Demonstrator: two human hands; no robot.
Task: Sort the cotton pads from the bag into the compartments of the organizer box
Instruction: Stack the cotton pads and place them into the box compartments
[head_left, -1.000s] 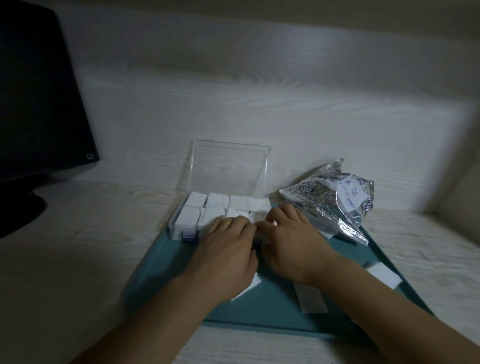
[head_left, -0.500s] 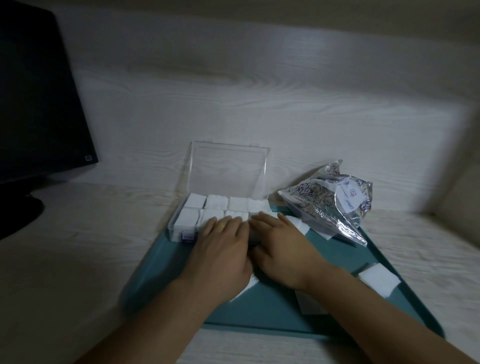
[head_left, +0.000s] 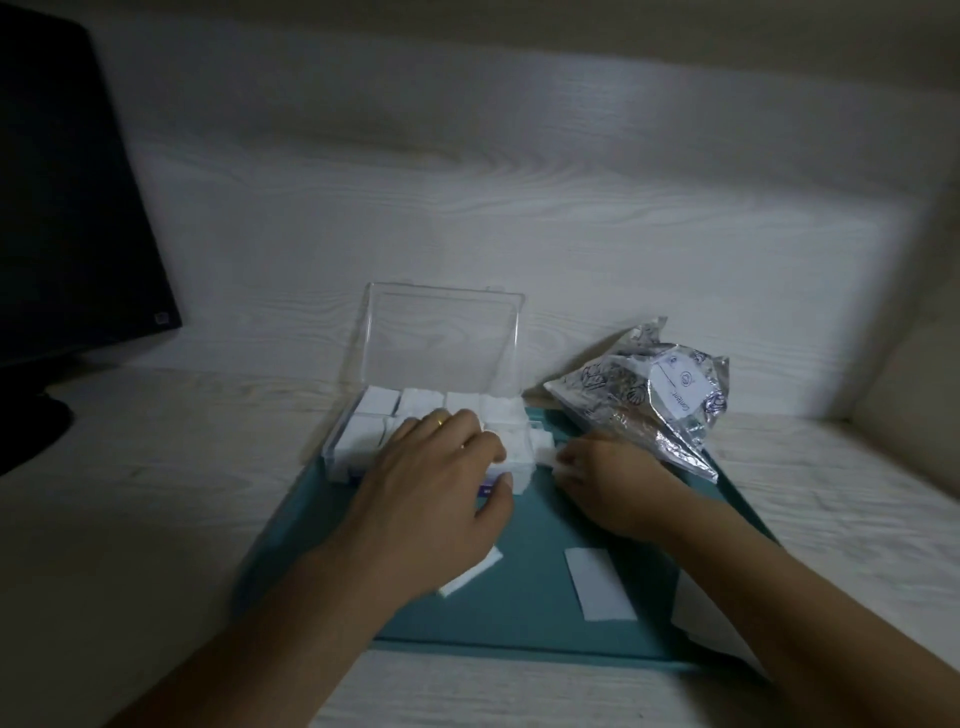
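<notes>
A teal tray (head_left: 524, 618) lay on a pale wood-grain desk (head_left: 130, 519), toward six o'clock. A dark monitor (head_left: 62, 208) stood at nine to ten o'clock, its base (head_left: 26, 421) resting on the desk below it.

Two bare forearms in view, entering from the 6 o'clock edge; no sleeves, cuffs or wrist items visible up to the frame border. Left hand (head_left: 431, 493): one thin gold-coloured ring band (head_left: 441, 421) on a finger, at the hand's 12 o'clock end; plain band, no stone or marking discernible. Right hand (head_left: 613, 480): no ring discernible on the visible part. Fingertip detail blurred on both hands; nails not assessable.
</notes>
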